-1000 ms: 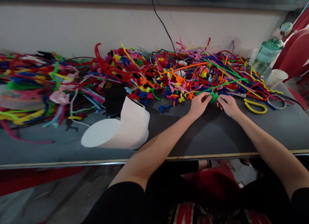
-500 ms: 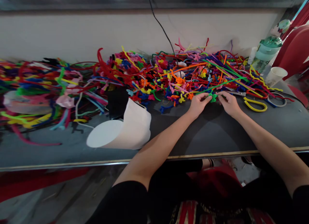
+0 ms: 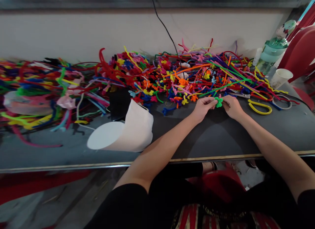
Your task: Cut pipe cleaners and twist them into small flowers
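Note:
A small green pipe-cleaner flower (image 3: 219, 102) is held up between my two hands, above the dark table (image 3: 206, 137). My left hand (image 3: 203, 108) pinches it from the left, thumb and fingers closed at its edge. On the other side my right hand (image 3: 232, 106) has curled fingers at the flower's right edge; its fingertips are partly hidden. Just behind the hands lies a heap of coloured pipe cleaners and small flowers (image 3: 183, 82). To the right of my right hand rest scissors with yellow handles (image 3: 260, 107).
A curled white sheet (image 3: 134, 130) lies left of my forearm. At the right end stand a paper cup (image 3: 281, 78) and a green bottle (image 3: 270, 55). More pipe cleaners (image 3: 31, 120) cover the left side. A black cable (image 3: 165, 28) hangs down into the heap.
The green flower has turned and now shows its petals more plainly. My right hand's fingers have curled in more, and both hands have shifted slightly.

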Available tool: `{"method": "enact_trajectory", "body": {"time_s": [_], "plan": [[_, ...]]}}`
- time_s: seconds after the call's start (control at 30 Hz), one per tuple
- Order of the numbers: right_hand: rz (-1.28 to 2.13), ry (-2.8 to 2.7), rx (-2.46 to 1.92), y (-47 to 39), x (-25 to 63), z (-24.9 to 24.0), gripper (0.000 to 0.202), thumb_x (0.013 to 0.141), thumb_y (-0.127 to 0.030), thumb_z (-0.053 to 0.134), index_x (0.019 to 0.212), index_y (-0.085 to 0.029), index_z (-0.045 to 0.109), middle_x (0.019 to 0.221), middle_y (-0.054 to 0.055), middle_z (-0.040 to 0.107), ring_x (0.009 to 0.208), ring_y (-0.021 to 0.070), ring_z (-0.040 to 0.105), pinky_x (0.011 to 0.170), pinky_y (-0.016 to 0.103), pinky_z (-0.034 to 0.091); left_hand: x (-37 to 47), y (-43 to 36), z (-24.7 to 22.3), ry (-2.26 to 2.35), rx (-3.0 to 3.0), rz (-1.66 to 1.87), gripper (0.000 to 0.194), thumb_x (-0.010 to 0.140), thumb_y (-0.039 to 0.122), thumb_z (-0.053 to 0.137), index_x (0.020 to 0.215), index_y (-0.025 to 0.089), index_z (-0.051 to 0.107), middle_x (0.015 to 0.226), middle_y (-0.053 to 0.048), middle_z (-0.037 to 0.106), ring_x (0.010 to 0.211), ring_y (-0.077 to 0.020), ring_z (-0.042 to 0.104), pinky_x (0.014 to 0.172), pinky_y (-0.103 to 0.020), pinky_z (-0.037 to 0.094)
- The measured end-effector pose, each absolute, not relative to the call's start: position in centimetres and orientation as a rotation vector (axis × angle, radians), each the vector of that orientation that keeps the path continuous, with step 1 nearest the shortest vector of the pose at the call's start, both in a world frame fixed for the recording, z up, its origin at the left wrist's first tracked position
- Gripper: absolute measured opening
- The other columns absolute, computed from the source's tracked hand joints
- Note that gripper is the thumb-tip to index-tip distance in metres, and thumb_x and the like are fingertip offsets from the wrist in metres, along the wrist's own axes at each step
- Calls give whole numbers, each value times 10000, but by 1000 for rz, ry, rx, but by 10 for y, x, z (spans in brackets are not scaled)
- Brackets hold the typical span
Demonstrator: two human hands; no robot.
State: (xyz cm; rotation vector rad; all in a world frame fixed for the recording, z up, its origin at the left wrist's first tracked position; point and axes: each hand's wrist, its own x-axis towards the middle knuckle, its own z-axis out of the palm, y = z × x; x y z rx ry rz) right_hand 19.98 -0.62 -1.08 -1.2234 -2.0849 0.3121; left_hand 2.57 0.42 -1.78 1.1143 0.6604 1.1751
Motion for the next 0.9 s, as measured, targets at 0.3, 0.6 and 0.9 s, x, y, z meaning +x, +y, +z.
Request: {"method": "enact_trajectory", "body": {"time_s": [0.3, 0.6, 0.9], "plan": [[72, -1881, -1234, -14, 196, -1, 458, 777, -230, 613, 1235, -224, 599, 1084, 99, 671, 1055, 278, 575, 956, 474, 451, 26, 6, -18, 824, 1059, 1324, 395, 639, 355, 844, 943, 184, 660, 763, 12, 636, 626, -84, 548, 530, -200, 397], [337, -1944, -1243, -20, 189, -2, 401, 749, -226, 591, 1146, -202, 645, 897, 51, 713, 766, 187, 633, 716, 329, 515, 26, 3, -18, 810, 1243, 1264, 334, 711, 482, 773, 824, 171, 739, 654, -3, 629, 596, -106, 536, 545, -230, 417], [352, -1926, -1301, -19, 190, -1, 367, 757, -233, 563, 1100, -177, 682, 882, 68, 729, 799, 211, 649, 722, 341, 516, 25, 3, -18, 798, 1226, 1192, 235, 762, 362, 704, 924, 196, 745, 776, -16, 692, 630, -114, 580, 559, -226, 419]]}}
